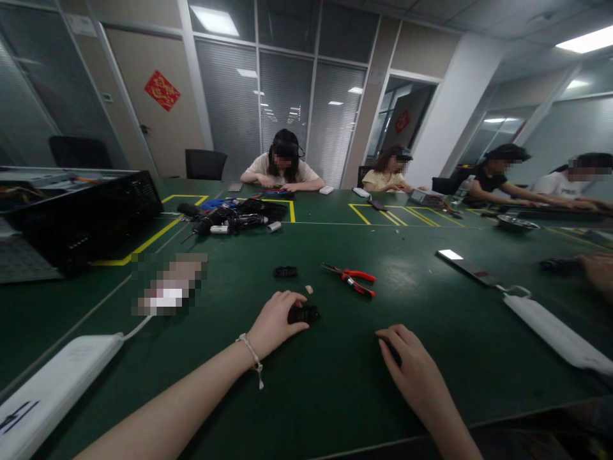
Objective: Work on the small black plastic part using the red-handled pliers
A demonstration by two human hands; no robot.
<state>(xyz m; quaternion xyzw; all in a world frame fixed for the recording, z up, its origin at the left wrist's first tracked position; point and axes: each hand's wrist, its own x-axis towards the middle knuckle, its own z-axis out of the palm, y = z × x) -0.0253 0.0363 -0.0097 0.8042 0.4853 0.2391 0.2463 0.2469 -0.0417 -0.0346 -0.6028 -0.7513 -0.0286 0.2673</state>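
Note:
My left hand [280,319], a bracelet at its wrist, has thumb and fingers around a small black plastic part [306,314] low over the green table. My right hand [407,354] rests on the tabletop to the right, fingers loosely bent and the thumb a little apart. The gap there is dark, and I see no object in it. A second small black plastic piece [285,271] lies beyond my left hand. Near it are a small beige scrap [309,289] and red-handled needle-nose pliers [352,278], their jaws pointing left.
Back left, a cordless drill [211,220] sits in a pile of black parts. A black computer case [96,217] stands at far left. White power banks [62,383] [555,329] lie at both sides, cabled to phones. Several people [282,166] work around the table.

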